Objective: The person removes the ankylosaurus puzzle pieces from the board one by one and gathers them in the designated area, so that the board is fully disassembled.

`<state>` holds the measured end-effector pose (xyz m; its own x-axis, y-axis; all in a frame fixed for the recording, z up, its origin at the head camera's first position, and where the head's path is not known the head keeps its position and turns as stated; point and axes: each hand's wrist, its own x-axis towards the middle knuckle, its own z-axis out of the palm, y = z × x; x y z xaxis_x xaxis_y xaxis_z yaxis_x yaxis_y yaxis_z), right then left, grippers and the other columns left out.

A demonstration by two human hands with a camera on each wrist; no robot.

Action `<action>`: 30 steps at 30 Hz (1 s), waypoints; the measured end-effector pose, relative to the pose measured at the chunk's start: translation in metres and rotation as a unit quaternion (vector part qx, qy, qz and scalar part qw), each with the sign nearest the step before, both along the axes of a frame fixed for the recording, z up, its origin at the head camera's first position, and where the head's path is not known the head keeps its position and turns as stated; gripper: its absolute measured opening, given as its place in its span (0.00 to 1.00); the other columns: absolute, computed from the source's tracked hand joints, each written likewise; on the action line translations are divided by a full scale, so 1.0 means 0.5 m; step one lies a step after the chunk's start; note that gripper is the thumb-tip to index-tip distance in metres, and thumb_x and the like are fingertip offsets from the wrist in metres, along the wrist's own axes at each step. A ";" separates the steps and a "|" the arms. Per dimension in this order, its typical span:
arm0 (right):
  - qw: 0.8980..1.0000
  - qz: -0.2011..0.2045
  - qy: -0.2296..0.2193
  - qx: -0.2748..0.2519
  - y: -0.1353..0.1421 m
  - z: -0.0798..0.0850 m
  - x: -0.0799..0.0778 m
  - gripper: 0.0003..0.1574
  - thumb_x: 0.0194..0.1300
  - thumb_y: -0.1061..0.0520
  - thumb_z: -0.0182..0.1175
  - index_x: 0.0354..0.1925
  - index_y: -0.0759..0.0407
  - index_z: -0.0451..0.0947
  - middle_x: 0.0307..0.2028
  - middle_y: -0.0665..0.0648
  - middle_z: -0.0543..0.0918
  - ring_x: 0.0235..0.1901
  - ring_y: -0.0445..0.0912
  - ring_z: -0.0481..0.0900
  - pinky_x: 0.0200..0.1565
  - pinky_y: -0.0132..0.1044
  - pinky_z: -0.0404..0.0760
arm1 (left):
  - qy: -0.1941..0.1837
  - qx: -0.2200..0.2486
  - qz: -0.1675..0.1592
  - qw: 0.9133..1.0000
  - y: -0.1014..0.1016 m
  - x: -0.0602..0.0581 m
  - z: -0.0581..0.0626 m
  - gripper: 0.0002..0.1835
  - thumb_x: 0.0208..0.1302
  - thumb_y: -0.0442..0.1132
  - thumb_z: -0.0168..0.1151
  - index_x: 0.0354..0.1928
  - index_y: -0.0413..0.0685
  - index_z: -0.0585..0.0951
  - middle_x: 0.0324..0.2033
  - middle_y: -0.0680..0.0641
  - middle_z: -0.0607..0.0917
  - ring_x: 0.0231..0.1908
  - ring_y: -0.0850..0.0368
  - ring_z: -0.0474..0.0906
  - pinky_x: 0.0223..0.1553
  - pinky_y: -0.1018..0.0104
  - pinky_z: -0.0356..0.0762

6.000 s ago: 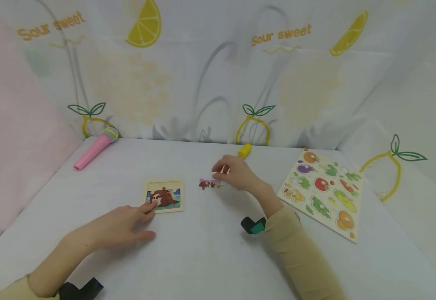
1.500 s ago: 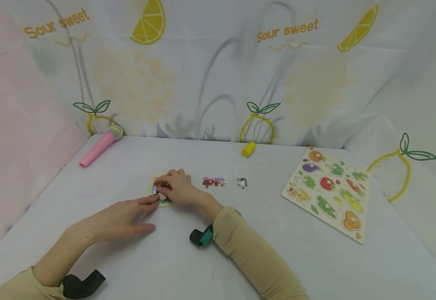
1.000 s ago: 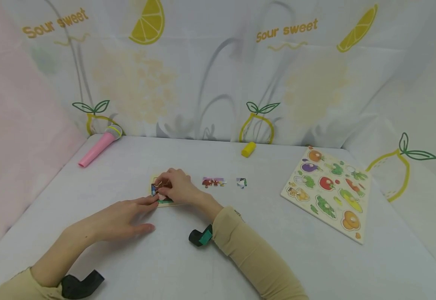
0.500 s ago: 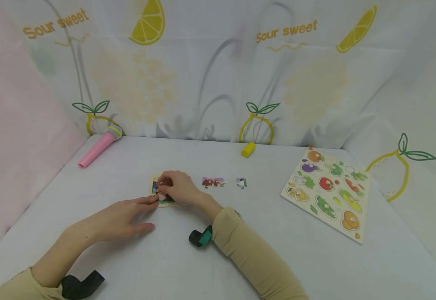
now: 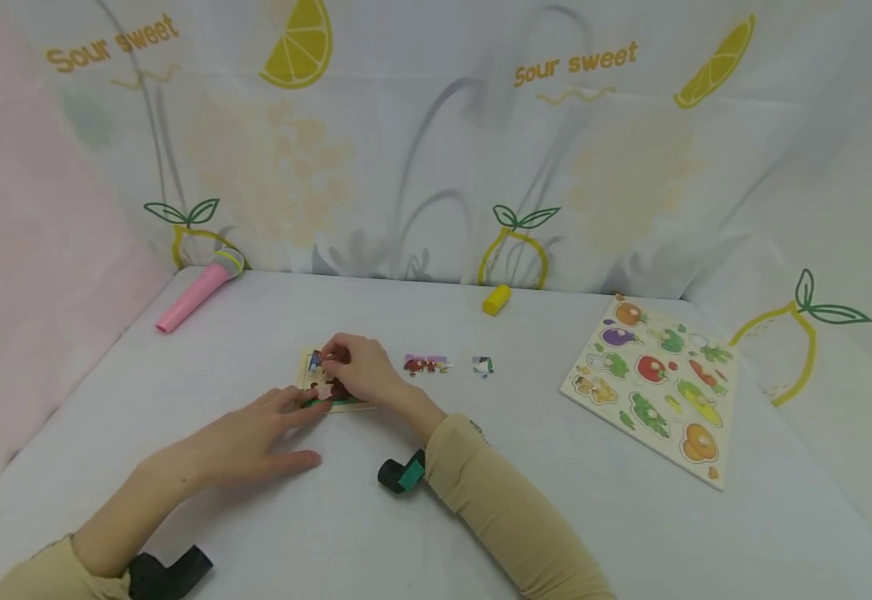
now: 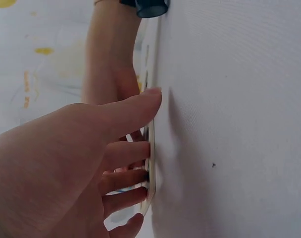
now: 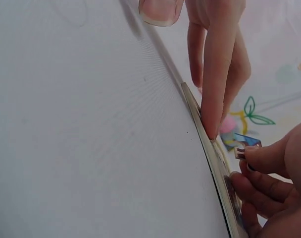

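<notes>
A small square jigsaw tray [image 5: 357,408] with a pale wooden rim and a brown animal picture lies left of centre. My left hand [image 5: 244,442] rests its fingertips on the tray's lower left part, fingers extended and thumb apart. Over the tray, my right hand [image 5: 368,371] pinches a jigsaw piece [image 7: 248,141] with blue and brown on it between thumb and finger. In the right wrist view that piece is tilted and held off the tray. Part of the picture is hidden under the right hand.
Right of the tray lie loose jigsaw pieces [image 5: 426,365] side by side and one separate piece [image 5: 483,366]. A yellow block [image 5: 497,300] and a pink toy microphone [image 5: 199,292] are at the back. A vegetable peg puzzle board [image 5: 649,387] lies on the right.
My right hand has moved from the loose pieces to the tray, and one piece now lies apart. Lately it has risen slightly with the pinched piece; the left fingers have shifted slightly right.
</notes>
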<state>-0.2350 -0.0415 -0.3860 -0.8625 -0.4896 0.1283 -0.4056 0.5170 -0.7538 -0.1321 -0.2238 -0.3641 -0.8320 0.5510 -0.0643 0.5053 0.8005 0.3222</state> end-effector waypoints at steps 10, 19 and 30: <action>0.999 -0.019 -0.010 -0.024 0.007 0.006 -0.006 0.08 0.72 0.57 0.60 0.46 0.57 0.82 0.39 0.53 0.86 0.37 0.39 0.80 0.42 0.27 0.76 | -0.039 0.013 0.005 0.999 0.003 0.001 0.005 0.43 0.66 0.68 0.55 0.72 0.45 0.69 0.76 0.46 0.62 0.72 0.40 0.62 0.66 0.39 0.66; 1.000 0.001 0.006 -0.011 0.066 0.032 0.004 0.08 0.70 0.59 0.63 0.46 0.57 0.84 0.42 0.54 0.88 0.40 0.41 0.85 0.43 0.28 0.80 | -0.034 0.015 -0.002 0.999 0.008 0.001 0.001 0.42 0.66 0.67 0.57 0.72 0.45 0.69 0.75 0.44 0.63 0.72 0.38 0.62 0.66 0.38 0.66; 0.999 -0.017 -0.015 -0.030 0.234 0.042 0.023 0.10 0.65 0.61 0.67 0.46 0.57 0.84 0.39 0.54 0.88 0.34 0.42 0.83 0.35 0.31 0.81 | -0.019 0.021 0.001 1.000 0.001 0.003 0.000 0.42 0.65 0.67 0.58 0.72 0.45 0.70 0.74 0.46 0.65 0.71 0.39 0.62 0.66 0.39 0.66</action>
